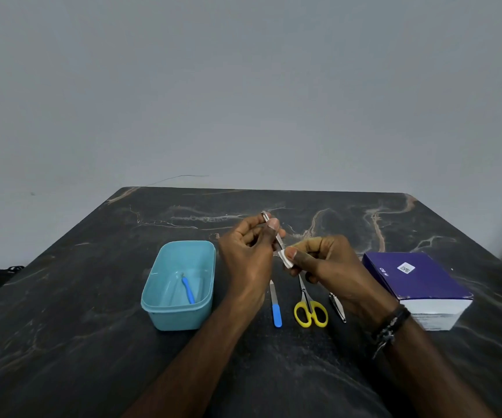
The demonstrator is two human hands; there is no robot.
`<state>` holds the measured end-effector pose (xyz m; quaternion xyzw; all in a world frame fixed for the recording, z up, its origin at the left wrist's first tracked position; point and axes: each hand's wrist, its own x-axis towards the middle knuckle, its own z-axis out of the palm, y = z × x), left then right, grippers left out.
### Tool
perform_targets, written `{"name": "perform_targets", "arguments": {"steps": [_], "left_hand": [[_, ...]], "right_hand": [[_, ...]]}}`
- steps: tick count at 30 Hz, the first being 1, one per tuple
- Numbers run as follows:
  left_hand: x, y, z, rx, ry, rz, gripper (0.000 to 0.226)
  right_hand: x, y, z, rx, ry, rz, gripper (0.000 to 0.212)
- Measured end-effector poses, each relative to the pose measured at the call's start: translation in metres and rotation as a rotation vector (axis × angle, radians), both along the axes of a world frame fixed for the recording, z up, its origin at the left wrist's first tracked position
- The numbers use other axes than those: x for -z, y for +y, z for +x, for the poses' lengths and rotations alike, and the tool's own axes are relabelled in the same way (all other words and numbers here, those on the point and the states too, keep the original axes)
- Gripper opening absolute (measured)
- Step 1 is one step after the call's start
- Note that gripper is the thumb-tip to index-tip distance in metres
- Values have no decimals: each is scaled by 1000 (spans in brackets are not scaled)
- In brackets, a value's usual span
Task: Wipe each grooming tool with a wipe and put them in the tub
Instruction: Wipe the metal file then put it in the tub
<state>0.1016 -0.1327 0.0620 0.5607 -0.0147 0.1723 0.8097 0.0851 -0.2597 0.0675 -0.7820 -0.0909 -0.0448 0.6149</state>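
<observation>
Slim metal tool [274, 236], held above the counter [93, 327] just right of the tub [180, 315]: looks light, stiff, likely slick, best pinched near an end. Left hand [248, 251] raised, fingers [273, 226] pinching its top end. Right hand [325, 260] opposite, fingers clamped on the wipe [287, 260] folded round the lower shaft.

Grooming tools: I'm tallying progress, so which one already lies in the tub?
The blue-handled tool lies in the light blue tub; the nail file, scissors and nail clipper lie on the table.
</observation>
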Motion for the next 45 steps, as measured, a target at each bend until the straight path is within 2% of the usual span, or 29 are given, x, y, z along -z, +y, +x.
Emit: {"name": "perform_targets", "arguments": {"steps": [9,14,17,24,29,34,39,43,45], "left_hand": [[4,-6,-3,44,52,60,15],[1,2,1,-31,22,5,11],[4,-4,-3,11,38,17,11],[6,-6,-2,55,49,69,12],[9,-6,-2,19,9,173,12],[6,-6,-4,4,18,169,12],[-4,-3,-4,-55,-11,115,14],[-33,15,-12,-154,-127,58,9],[-52,36,-17,-230,-161,119,10]], "right_hand": [[2,0,1,57,-29,83,15],[2,-1,1,-27,56,4,15],[2,-1,1,-22,33,25,15],[9,2,6,224,-81,111,17],[16,10,9,368,-137,135,14],[12,-2,12,546,-197,291,13],[6,-6,11,602,-272,372,14],[7,-3,11,589,-286,357,12],[10,-2,12,580,-285,346,11]]}}
